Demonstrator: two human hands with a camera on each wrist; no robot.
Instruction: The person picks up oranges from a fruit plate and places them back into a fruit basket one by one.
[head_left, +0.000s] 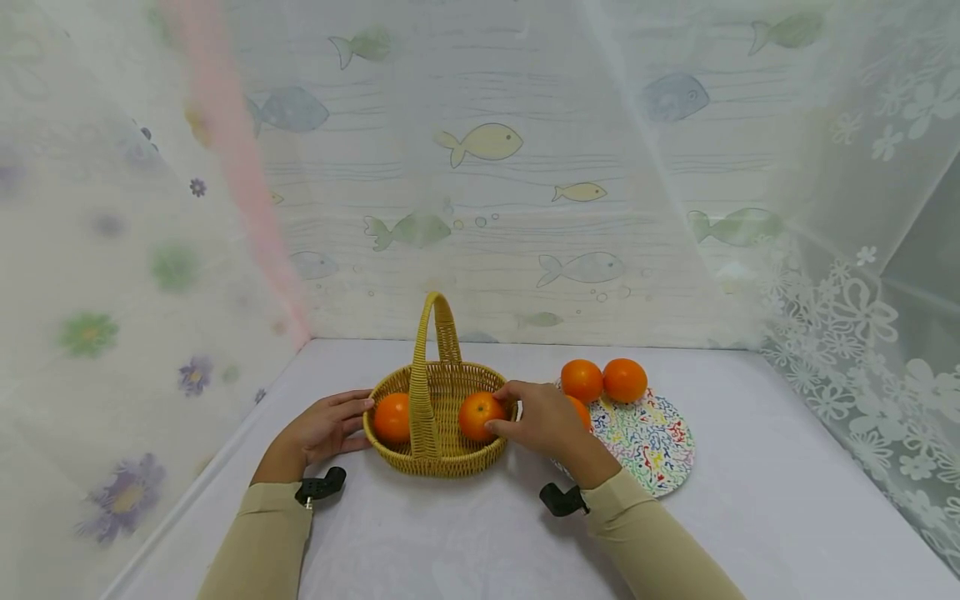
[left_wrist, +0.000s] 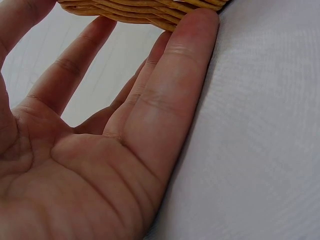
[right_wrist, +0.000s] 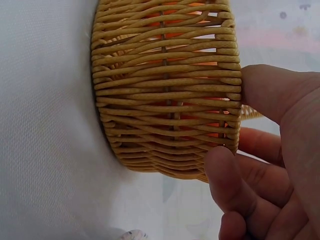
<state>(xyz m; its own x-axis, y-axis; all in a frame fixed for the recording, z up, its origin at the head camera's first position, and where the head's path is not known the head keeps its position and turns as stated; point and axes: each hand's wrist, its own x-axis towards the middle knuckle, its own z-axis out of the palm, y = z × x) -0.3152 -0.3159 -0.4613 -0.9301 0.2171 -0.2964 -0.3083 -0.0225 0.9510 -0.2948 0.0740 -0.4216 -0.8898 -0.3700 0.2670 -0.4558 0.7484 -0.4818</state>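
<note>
A yellow wicker basket (head_left: pixel 450 468) with a tall arched handle (head_left: pixel 422 375) stands on the table. One orange (head_left: pixel 392 418) lies in its left half and another orange (head_left: pixel 481 416) in its right half, against the right side. My right hand (head_left: pixel 551 421) reaches over the right rim, with thumb and index finger pinching the right orange. In the right wrist view, another fingertip (right_wrist: pixel 220 160) rests against the outside of the weave. My left hand (head_left: pixel 327 429) touches the basket's left side with extended fingers, its lower edge along the tablecloth.
Right of the basket is a round plate (head_left: pixel 660 442) with a multicoloured pattern. Two oranges sit at its back edge, and a third orange (head_left: pixel 579 412) is partly hidden behind my right hand. A white cloth (head_left: pixel 420 542) covers the table; fish-patterned curtains (head_left: pixel 480 208) hang behind it.
</note>
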